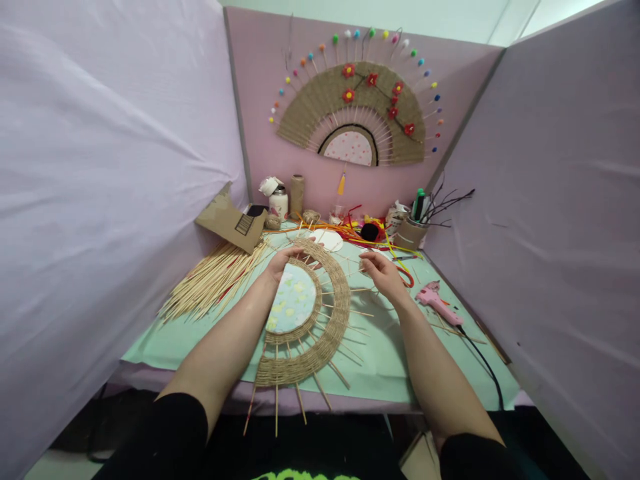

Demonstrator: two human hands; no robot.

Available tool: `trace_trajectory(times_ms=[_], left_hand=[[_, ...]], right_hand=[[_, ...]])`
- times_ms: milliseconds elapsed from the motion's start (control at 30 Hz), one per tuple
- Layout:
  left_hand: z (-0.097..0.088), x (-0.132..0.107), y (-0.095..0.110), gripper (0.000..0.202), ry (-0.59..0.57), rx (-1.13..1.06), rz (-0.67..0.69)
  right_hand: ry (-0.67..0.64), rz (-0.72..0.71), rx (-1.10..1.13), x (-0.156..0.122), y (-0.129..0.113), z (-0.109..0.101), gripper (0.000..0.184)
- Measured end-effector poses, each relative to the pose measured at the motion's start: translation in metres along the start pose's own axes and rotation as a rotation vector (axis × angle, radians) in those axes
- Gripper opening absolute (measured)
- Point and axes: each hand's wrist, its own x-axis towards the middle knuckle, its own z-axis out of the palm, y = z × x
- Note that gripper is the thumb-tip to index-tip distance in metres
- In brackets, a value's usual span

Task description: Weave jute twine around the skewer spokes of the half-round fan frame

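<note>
A half-round woven fan (336, 317) of tan twine on thin wooden sticks is held up over the table, its sticks pointing right and down. Its inner half-disc (293, 300) is pale blue with a yellow-green pattern. My left hand (290, 262) grips the fan near its upper end, with the fingers partly behind it. To the right of the weave, my right hand (380, 272) is closed in a pinch beside the stick tips. What seems to be thin twine runs at those fingers, too fine to make out for certain.
Loose bamboo sticks (213, 283) and a torn cardboard piece (233, 223) lie at left. A pink glue gun (440, 303) with a black cord rests at right. Pipe cleaners, twine balls, jars and a cardboard pen holder (411, 233) line the back, below a finished fan (310, 107) on the wall.
</note>
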Motion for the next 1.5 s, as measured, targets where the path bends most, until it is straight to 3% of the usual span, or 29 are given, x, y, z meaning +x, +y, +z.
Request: trace_trajectory(times_ms=[100,200,300,433,600,867,933,1033,1133,1200,1333,1500], left_hand=[[-0.001,-0.002,0.005,0.058,0.042,-0.005,0.005],[-0.001,-0.005,0.009,0.056,0.063,-0.026,0.043],[-0.002,-0.005,0.011,0.052,0.083,-0.057,0.094],[-0.005,-0.003,0.009,0.048,0.156,-0.108,0.144],[-0.003,-0.002,0.006,0.046,0.203,-0.108,0.171],[-0.002,0.002,-0.001,0.044,0.120,-0.130,0.190],[-0.004,0.004,-0.003,0.037,0.140,-0.127,0.136],[-0.008,0.005,-0.004,0.025,0.133,-0.073,-0.067],[-0.013,0.005,-0.005,0.034,0.048,0.014,-0.223],[-0.016,0.005,-0.006,0.033,0.048,0.066,-0.220],[-0.016,0.004,-0.015,0.024,0.155,0.185,-0.208],[-0.009,0.004,-0.027,0.026,0.085,0.212,-0.223]], right_hand=[[0.115,-0.084,-0.084,-0.001,0.000,-0.001,0.028],[0.109,-0.096,-0.072,-0.003,-0.003,-0.001,0.027],[0.013,0.001,0.018,-0.004,-0.006,0.005,0.033],[-0.130,0.221,0.304,-0.003,-0.005,0.014,0.044],[-0.160,0.455,0.544,0.002,-0.001,0.018,0.034],[-0.193,0.450,0.448,0.001,0.006,0.019,0.032],[-0.204,0.462,0.448,0.000,0.006,0.018,0.033],[-0.202,0.487,0.465,0.002,0.006,0.012,0.034],[-0.177,0.498,0.505,0.005,0.007,0.003,0.035],[-0.159,0.496,0.542,0.008,0.009,-0.004,0.036],[-0.131,0.473,0.595,0.013,0.017,-0.016,0.037],[-0.090,0.480,0.620,0.014,0.018,-0.019,0.038]])
